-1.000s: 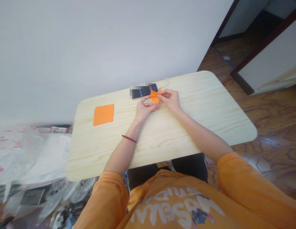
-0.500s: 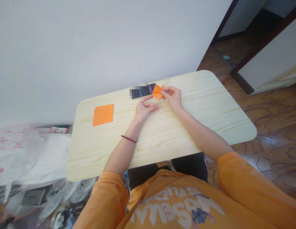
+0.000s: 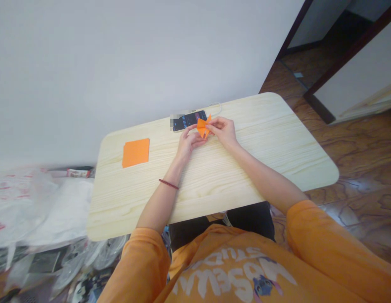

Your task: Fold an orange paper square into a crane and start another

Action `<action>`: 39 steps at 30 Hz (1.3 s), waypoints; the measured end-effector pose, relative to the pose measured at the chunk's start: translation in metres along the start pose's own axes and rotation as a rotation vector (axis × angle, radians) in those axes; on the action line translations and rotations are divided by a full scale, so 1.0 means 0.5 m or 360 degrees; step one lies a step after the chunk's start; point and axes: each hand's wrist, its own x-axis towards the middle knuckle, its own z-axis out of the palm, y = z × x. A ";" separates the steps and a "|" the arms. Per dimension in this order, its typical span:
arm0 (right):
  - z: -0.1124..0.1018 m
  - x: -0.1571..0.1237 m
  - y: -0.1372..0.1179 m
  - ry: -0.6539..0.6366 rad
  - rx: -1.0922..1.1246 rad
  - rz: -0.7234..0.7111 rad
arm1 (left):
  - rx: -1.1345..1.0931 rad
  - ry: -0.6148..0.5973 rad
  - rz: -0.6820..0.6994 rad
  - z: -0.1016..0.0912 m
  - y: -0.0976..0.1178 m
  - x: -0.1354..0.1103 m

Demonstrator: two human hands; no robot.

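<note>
A small folded orange origami paper (image 3: 201, 126) with several pointed tips is held just above the table, in front of the phone. My right hand (image 3: 225, 131) pinches its right side between thumb and fingers. From the left, my left hand (image 3: 187, 145) meets the same piece. Its index finger reaches the left corner, while the other fingers lie by the lower tips, partly hidden by the paper. To the left on the table lies a stack of square orange paper (image 3: 136, 152).
A phone (image 3: 186, 122) with a lit screen lies against the wall, a white cable (image 3: 218, 110) beside it. The light wooden table (image 3: 277, 143) has rounded corners. Plastic bags (image 3: 56, 206) and clutter crowd the floor at left. A doorway stands at the right.
The folded orange paper has moved slightly left and down with my right hand. My left hand's fingers have come up around its left side. The paper stack stays put.
</note>
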 end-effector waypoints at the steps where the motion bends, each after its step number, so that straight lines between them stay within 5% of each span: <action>1: 0.001 -0.002 0.000 -0.0031 -0.0007 0.0012 | 0.0021 0.0033 0.0006 0.002 -0.001 0.000; 23: 0.009 -0.009 -0.005 -0.0115 0.0001 0.0072 | 0.0050 -0.0005 -0.0050 0.003 -0.010 0.001; 39: 0.001 -0.003 0.003 -0.0196 0.0128 0.0286 | -0.0039 0.0170 -0.0001 0.009 -0.007 0.001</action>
